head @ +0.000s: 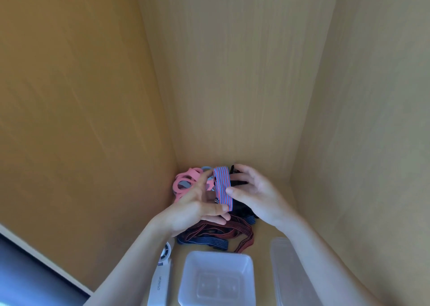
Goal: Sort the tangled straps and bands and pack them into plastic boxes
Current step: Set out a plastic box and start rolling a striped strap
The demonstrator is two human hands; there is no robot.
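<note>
A folded blue-and-red striped strap is held upright between both hands above the pile. My left hand grips its lower end with thumb and fingers, the index finger stretched up along its left side. My right hand pinches its right edge with the thumb, fingers curled behind over black straps. Beneath the hands lies a tangle of dark red and blue striped straps. Pink and light-blue bands are heaped in the back left corner. An open clear plastic box stands in front of the pile.
The work surface is a wooden cabinet shelf with walls at left, back and right. A clear box lid lies right of the box. A white device marked MINISO lies to its left.
</note>
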